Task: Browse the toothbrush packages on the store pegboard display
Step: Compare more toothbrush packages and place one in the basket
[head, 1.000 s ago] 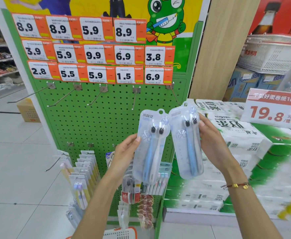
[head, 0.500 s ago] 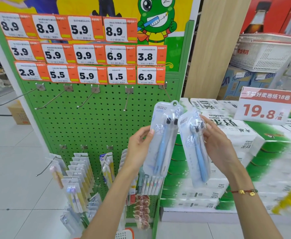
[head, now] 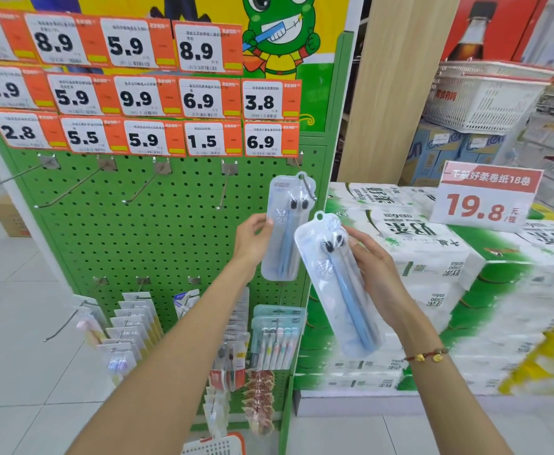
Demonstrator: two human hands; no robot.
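The left hand (head: 252,238) is gripping the left edge of one toothbrush package (head: 285,228), fingers closed on it, and is holding its hang hole at the tip of the rightmost upper hook (head: 308,185) on the green pegboard (head: 131,244); whether the hole is already threaded on the hook cannot be told. The right hand (head: 377,277) is clamping a second, matching toothbrush package (head: 338,287), tilted, just in front of and to the right of the first. As a judgement, browsing is well along: two packages are off the display, and one is being hung or lifted at the hook, while the lower rows remain unexamined. Both packages are clear, glossy, rounded plastic sleeves, each enclosing two slim pale-blue brushes with dark bristle heads. The pegboard is perforated painted metal with thin wire hooks, mostly bare in the upper row. Flat carded packs (head: 131,326) are hanging in the lower row.
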